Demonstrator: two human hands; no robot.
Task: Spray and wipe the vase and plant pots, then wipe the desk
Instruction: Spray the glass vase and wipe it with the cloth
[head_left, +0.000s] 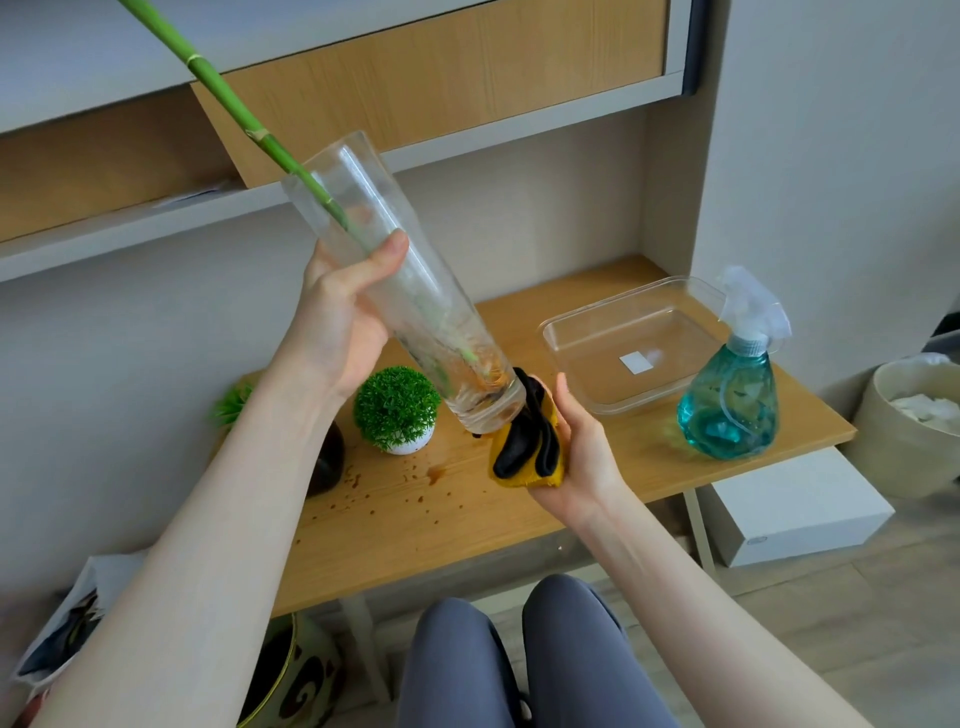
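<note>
Left hand: the left hand was wrapped around the middle of the vase, thumb across the near side, fingers hidden behind the glass.
Vase: the clear glass vase was held in the air above the desk, tilted with its open mouth up toward the far left and its base down toward the right; a green bamboo stalk ran out of the mouth, its roots showing near the base.
Right hand: the right hand gripped a yellow and black cloth, fingers curled round it from behind.
Cloth: it was pressed against the base of the vase, bunched in the palm.
Desk: the wooden desk carried brown splashes and spots across its middle and toward the left edge.
Round plant: a small green ball plant in a white pot stood near the left edge, just left of the vase base.
Dark pot: a dark pot stood at the left edge, mostly hidden behind the left forearm, green leaves showing above it.
Tray: a clear plastic tray lay toward the far right corner.
Spray bottle: a blue spray bottle stood near the right edge, just beside the tray.
Bin: a pale bin with white paper stood on the floor beyond the right edge.
</note>
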